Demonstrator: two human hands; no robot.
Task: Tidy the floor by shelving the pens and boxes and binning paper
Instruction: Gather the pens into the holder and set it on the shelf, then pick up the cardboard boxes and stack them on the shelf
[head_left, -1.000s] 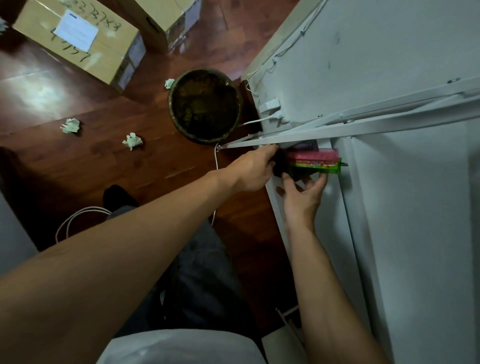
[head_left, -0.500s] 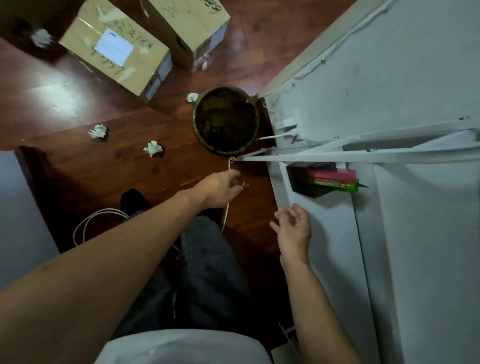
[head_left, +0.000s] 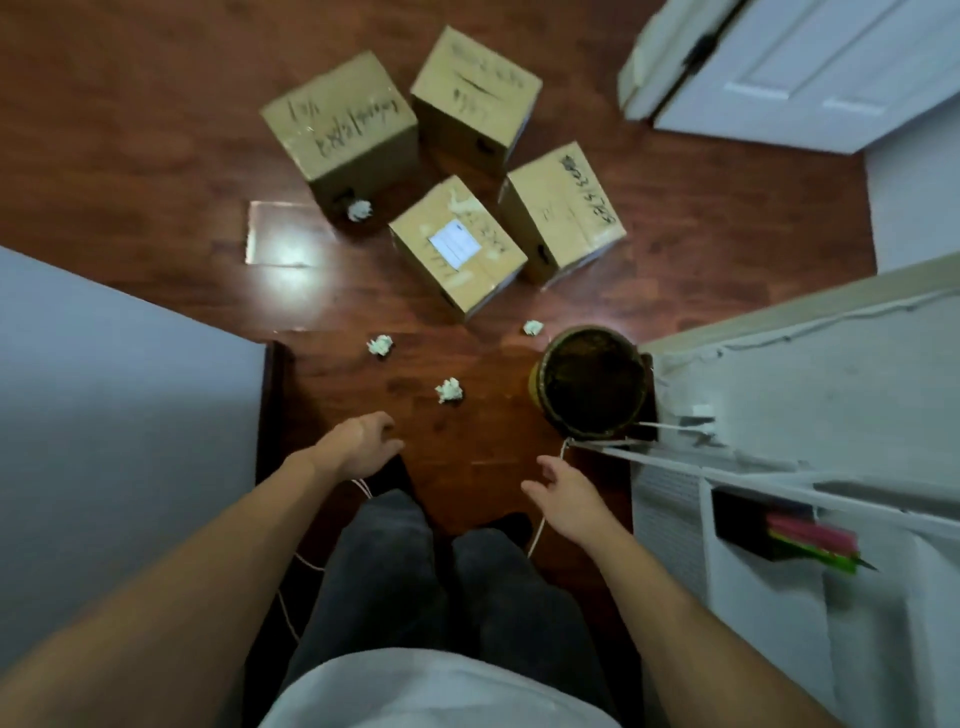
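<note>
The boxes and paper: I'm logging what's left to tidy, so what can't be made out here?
Head view only:
- Writing on the four cardboard boxes: too small and blurred.
- Inside of the bin: too dark.
- Pens in the shelf holder: partly hidden by it, count unclear.
- Paper ball: tucked against a box.

Floor (head_left: 156, 130): dark reddish wood planks, glossy, bright light glare left of centre. White panelled door (head_left: 810, 78) at upper right. Pale wall (head_left: 104, 441) on left. White shelving unit (head_left: 831, 415) on right, white cable along it.
</note>
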